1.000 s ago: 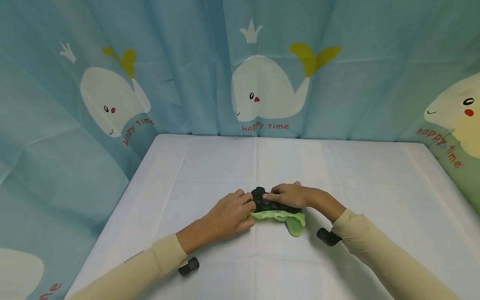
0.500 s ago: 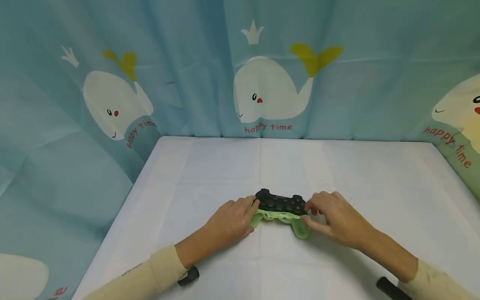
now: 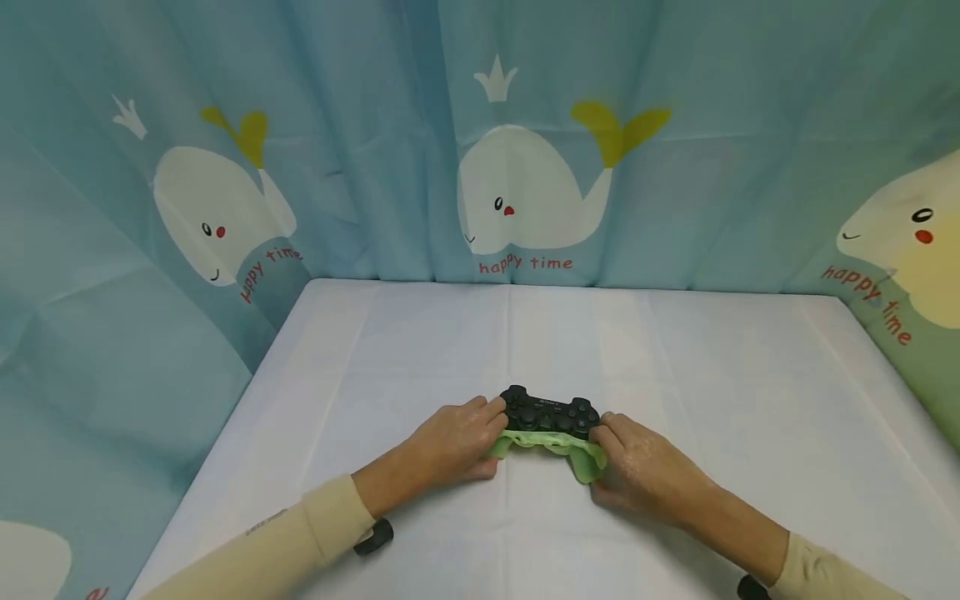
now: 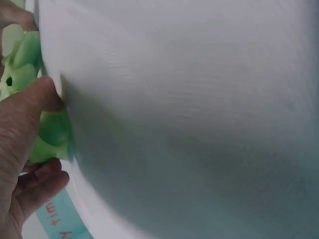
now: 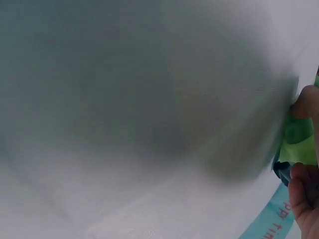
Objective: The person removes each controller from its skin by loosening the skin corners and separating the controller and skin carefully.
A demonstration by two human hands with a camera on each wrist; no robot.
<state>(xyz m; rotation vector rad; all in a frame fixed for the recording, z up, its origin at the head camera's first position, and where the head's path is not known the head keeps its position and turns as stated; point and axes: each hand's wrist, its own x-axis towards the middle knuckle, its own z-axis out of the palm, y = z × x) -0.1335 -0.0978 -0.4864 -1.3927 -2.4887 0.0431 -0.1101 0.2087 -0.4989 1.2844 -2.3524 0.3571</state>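
A black game controller (image 3: 551,417) is held at mid-table, its buttons and sticks facing up. A soft, light-green cover (image 3: 585,462), which looks like silicone, wraps its near edge and grips, leaving the black face bare. My left hand (image 3: 450,446) grips the left end, and in the left wrist view its thumb presses on the green cover (image 4: 54,132). At the right end, my right hand (image 3: 648,467) pinches the cover and the controller's edge. In the right wrist view, thumb and fingers close about the green cover (image 5: 299,147). Both hands hide the controller's ends.
A white cloth covers the table (image 3: 450,333). Behind and to the left hangs a blue curtain (image 3: 375,167) printed with whales. Dark wrist devices show under both sleeves, such as the one at the left cuff (image 3: 373,537).
My right hand was over the controller's face, drew back to the right, and now grips its right end and the cover. My left hand keeps its grip on the left end.
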